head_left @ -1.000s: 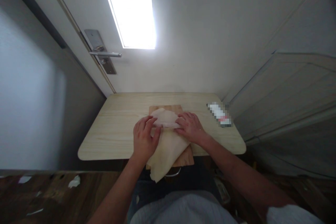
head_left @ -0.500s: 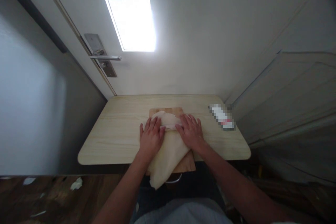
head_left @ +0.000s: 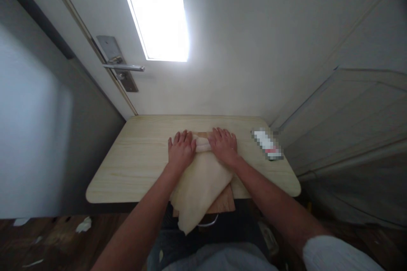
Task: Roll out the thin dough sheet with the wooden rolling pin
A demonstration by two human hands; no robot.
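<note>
A wide, thin sheet of pale dough [head_left: 203, 182] lies over a wooden cutting board [head_left: 224, 201]. Its near end hangs past the table's front edge. Across the far part runs a rolled-up band of dough [head_left: 202, 145]; whether a rolling pin is inside it I cannot see. My left hand [head_left: 182, 150] rests flat on the left end of this roll, fingers stretched forward. On the right end lies my right hand [head_left: 223, 146], palm down with the fingers extended. Both hands cover the ends of the roll, and a short stretch shows between the thumbs.
The board rests on a small light wood table [head_left: 133, 156] against a white door. A metal door handle [head_left: 124, 67] is at the left. A blurred-out flat object [head_left: 267, 144] lies at the table's right. Scraps of paper [head_left: 84, 224] lie on the floor.
Both hands have slid forward, away from me, towards the board's far edge. The roll has moved with them, and less flat dough shows beyond it.
</note>
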